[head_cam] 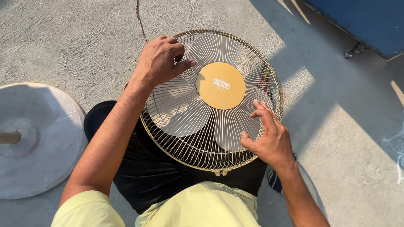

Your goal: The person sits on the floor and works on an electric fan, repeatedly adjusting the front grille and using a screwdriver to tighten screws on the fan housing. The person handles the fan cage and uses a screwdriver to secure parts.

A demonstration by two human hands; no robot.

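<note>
Fan guard (189, 122) rim (both hands, opposite edges)

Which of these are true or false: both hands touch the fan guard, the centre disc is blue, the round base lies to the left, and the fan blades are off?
Both hands, left hand and right hand, rest on the wire fan guard: true.
The centre disc is blue: false, it is yellow-tan.
The round grey base lies to the left: true.
The blades are off: false, they show behind the guard.
</note>
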